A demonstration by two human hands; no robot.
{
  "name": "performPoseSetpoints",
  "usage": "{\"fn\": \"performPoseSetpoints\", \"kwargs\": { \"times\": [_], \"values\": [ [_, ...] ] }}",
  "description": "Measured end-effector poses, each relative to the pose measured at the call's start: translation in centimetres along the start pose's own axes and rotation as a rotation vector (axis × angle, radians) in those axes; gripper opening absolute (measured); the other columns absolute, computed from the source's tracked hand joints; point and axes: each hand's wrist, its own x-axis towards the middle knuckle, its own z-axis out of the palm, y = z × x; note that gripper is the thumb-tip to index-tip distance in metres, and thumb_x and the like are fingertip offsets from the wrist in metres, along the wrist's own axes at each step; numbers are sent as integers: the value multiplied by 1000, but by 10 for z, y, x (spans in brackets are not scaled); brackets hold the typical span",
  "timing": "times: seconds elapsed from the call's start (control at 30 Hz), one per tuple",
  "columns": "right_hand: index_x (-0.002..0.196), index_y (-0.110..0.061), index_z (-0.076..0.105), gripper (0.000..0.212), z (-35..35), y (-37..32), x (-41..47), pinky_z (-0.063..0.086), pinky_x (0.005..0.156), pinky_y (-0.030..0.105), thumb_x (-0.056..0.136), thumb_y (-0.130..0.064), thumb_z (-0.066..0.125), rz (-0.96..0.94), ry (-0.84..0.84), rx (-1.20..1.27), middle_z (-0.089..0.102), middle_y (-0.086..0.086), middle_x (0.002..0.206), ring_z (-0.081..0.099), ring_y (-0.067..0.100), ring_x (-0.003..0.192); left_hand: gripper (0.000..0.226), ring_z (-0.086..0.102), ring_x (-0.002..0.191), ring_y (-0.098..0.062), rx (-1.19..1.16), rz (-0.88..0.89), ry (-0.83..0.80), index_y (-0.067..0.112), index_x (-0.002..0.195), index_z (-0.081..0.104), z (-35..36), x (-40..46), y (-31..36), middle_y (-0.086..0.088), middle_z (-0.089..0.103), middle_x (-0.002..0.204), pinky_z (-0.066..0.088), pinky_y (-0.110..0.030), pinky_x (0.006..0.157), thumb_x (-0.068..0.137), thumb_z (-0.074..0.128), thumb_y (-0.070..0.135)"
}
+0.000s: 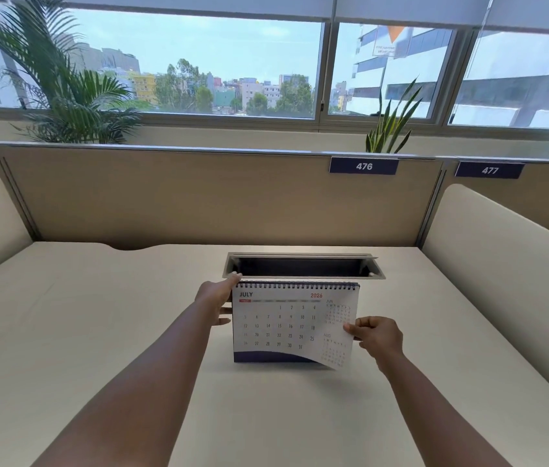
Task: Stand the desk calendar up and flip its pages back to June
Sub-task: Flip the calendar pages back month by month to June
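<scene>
Two hands work the desk calendar [295,321] standing on the bench [97,332]: the left hand [216,298] grips its top corner, the right hand [377,337] fingers pinch shut on the curling July page [337,345], which probably needs flipping next to reach June.

Calendar page [295,323]: "JULY", "2026", dates 1–31; small "JUN" just above the right grip [375,337]. Partition plates: "476" [364,166], "477" [489,170].

Calendar [286,325] upright on desk [97,332], before cable tray [303,266], between both hands.
</scene>
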Motion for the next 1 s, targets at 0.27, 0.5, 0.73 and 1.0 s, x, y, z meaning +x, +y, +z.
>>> {"fn": "performPoseSetpoints", "kwargs": {
  "times": [0.27, 0.5, 0.73, 1.0],
  "values": [
    [107, 0, 63, 30, -6, -1, -4, 51, 64, 30, 86, -21, 60, 65, -338, 141, 71, 12, 94, 66, 24, 82, 50, 60, 87, -28, 1, 19, 8, 3, 106, 61, 0, 6, -4, -11, 67, 96, 47, -39, 76, 83, 61, 48],
    [103, -18, 68, 67, -17, -16, -8, 59, 67, 40, 56, -67, 65, 110, -680, 621, 74, 15, 100, 69, 33, 91, 66, 56, 66, -21, -95, -50, -2, 7, 74, 60, 0, 5, 2, -7, 64, 76, 40, -30, 57, 92, 22, 57],
    [115, -19, 66, 86, -11, -41, -6, 55, 83, 40, 64, -79, 30, 8, -819, 834, 67, 6, 121, 64, 28, 109, 81, 52, 99, -30, -101, -54, -135, 3, 81, 61, -6, 9, -4, -9, 61, 84, 37, -45, 95, 90, 7, 63],
    [117, -39, 56, 63, -2, -47, -10, 55, 78, 38, 74, -73, 24, -58, -744, 767, 56, -7, 128, 66, 28, 104, 73, 56, 79, -25, -76, -11, -99, 8, 75, 59, -5, 15, -5, -6, 61, 80, 40, -43, 87, 89, 17, 66]
  ]
}}
